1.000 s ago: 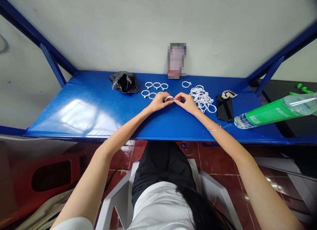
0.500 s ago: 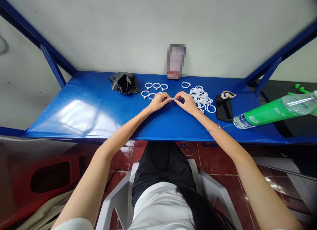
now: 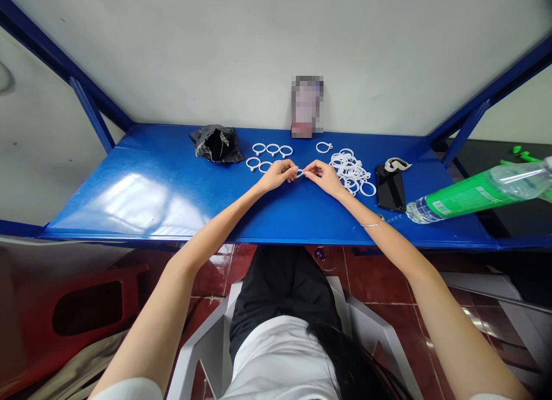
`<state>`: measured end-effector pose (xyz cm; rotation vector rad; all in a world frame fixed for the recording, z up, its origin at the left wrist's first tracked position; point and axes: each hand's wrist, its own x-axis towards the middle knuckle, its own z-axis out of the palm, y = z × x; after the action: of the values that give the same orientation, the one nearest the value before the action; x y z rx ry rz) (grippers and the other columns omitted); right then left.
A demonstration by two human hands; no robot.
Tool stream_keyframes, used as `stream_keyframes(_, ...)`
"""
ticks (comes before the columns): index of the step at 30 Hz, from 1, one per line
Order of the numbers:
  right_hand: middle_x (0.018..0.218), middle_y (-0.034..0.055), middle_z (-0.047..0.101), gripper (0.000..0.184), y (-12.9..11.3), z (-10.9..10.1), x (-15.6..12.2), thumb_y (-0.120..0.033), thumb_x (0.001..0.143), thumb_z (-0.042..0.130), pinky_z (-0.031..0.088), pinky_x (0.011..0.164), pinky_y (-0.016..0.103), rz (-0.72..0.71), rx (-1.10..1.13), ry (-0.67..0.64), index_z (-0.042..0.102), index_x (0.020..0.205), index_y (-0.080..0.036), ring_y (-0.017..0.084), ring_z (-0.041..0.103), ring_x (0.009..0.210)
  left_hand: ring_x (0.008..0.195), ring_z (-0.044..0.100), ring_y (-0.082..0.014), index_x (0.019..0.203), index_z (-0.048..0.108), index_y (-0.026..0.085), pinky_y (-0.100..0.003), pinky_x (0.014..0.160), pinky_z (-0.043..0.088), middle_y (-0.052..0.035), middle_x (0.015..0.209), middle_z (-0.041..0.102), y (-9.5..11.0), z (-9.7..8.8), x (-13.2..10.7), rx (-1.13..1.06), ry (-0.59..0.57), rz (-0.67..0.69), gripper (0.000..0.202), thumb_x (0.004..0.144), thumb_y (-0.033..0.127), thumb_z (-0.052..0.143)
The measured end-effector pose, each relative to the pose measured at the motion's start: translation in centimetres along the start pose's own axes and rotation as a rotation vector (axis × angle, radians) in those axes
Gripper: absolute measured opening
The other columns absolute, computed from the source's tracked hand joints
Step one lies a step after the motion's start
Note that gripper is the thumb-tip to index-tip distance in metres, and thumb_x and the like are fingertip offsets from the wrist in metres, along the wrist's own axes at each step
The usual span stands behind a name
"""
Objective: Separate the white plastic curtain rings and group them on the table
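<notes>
Head view: my left hand (image 3: 278,177) and right hand (image 3: 326,179) both pinch 1 white ring (image 3: 301,172), fingertips closed on it, just above blue table (image 3: 150,187); ring pile (image 3: 351,171) beside right hand.

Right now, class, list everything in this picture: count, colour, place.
table: one, blue, against the wall
bag: one, black, crumpled, back left of the table
loose rings: at least five, white, laid out left of the hands
single ring: one, white, behind the right hand
ring pile: count unclear, white, right of the hands
phone: one, black, flat beside the pile
bottle: one, clear with green label, table's right end
chair: one, white, under the person
held ring: one, white, pinched between both hands
left hand: fingertips on the held ring
right hand: fingertips on the held ring
</notes>
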<state>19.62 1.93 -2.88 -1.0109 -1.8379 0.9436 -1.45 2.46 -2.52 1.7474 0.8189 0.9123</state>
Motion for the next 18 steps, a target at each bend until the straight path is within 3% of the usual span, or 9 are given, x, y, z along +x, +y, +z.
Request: stream_keyframes(18,0.088,0.0051,0.072,0.036,0.43,0.00,0.09,-0.056,0.075,0.074,0.060,0.082,0.042,0.054,0.088,0.024,0.067,0.085,-0.022,0.023,0.070,0.084,0.063,0.062,-0.0106,0.099,0.057,0.014,-0.024,0.063,0.053,-0.0005,0.071,0.062,0.34,0.13,-0.14,-0.118,0.032,-0.008,0.046,0.083,0.056,0.067)
